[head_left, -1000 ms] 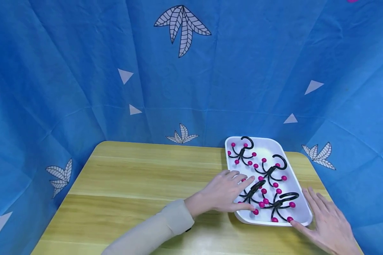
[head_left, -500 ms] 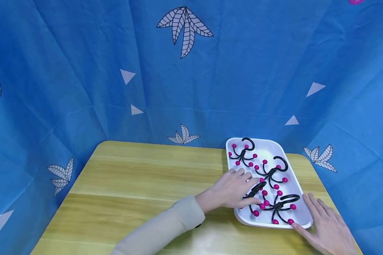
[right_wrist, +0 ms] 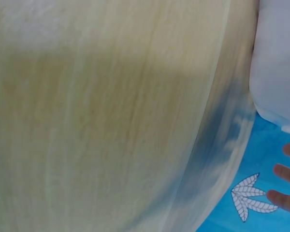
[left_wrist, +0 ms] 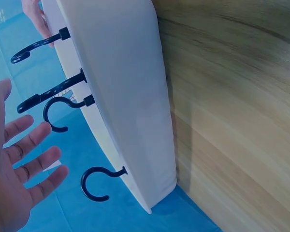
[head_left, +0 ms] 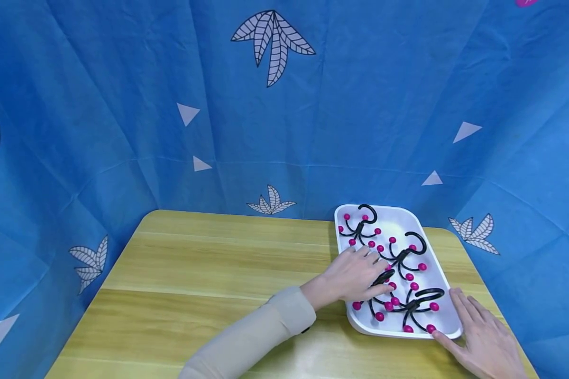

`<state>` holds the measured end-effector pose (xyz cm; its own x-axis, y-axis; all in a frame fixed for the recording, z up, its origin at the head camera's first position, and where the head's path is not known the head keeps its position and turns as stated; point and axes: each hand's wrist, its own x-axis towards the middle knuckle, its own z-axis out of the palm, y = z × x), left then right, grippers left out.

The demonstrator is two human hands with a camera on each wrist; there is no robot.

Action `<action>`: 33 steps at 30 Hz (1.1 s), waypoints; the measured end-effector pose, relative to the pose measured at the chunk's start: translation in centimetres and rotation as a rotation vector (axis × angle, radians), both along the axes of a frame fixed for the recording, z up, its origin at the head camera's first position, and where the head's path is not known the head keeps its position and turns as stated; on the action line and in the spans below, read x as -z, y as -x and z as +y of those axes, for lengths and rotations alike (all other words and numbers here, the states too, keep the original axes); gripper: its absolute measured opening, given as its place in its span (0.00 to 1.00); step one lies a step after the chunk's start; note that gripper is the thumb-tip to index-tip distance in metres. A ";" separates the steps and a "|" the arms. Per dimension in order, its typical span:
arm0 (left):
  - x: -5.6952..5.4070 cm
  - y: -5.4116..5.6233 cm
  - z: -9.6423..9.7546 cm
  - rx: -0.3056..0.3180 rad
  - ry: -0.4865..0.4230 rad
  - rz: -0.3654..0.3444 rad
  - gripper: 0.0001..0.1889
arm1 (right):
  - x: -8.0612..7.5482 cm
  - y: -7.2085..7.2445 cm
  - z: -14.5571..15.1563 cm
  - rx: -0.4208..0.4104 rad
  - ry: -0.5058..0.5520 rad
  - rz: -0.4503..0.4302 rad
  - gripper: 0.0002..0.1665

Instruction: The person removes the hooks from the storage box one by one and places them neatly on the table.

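Four-sided and white, the tray (head_left: 384, 332) holds several black hook hangers with curved arms tipped in pink balls. My left hand (head_left: 353, 275) reaches over the near-left hanger (head_left: 384, 277), covering part of it. In the left wrist view, the left hand (left_wrist: 14, 166) has its fingers extended and apart, with that hanger's hook (left_wrist: 50, 94) close by the thumb and index finger. My right hand (head_left: 488, 334) rests along the tray's right side, thumb at the near corner by a hanger (head_left: 412, 304). Only some fingers (right_wrist: 286, 174) show in the right wrist view.
Two more hangers lie farther back in the tray, one at the far left (head_left: 359, 229) and one at the middle right (head_left: 402, 255). Beneath is a light wooden table (head_left: 218, 268). A blue curtain (head_left: 284, 131) with printed leaves hangs behind and at the sides.
My left hand has moved right and slightly farther back over the near-left hanger. The right hand stays at the tray's edge, and the hangers lie as before.
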<state>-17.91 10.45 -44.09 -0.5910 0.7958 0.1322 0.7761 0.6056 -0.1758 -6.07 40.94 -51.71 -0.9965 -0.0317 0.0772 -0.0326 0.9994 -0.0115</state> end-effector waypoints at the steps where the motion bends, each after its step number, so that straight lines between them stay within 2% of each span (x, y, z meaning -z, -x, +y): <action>1: 0.0 0.0 0.1 -0.004 0.001 -0.014 0.31 | 0.0 0.0 0.0 0.000 -0.001 -0.002 0.72; 6: 0.0 0.2 0.5 -0.011 0.003 -0.041 0.30 | -0.1 0.0 0.0 0.005 -0.006 -0.011 0.72; 13: 0.0 0.5 0.5 -0.014 0.025 0.028 0.25 | -0.2 0.0 -0.1 0.016 -0.007 -0.022 0.71; 25: 0.3 0.8 0.8 -0.007 0.017 0.047 0.22 | -0.4 0.0 -0.2 0.005 0.008 0.008 0.70; 33: 0.3 1.0 1.1 -0.019 0.033 0.073 0.20 | -0.3 -0.1 -0.2 0.009 0.003 -0.007 0.70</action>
<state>-18.89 11.50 -44.37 -0.5960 0.7889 0.1498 0.7487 0.6134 -0.2515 -5.99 40.75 -51.37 -0.9972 -0.0226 0.0706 -0.0237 0.9996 -0.0149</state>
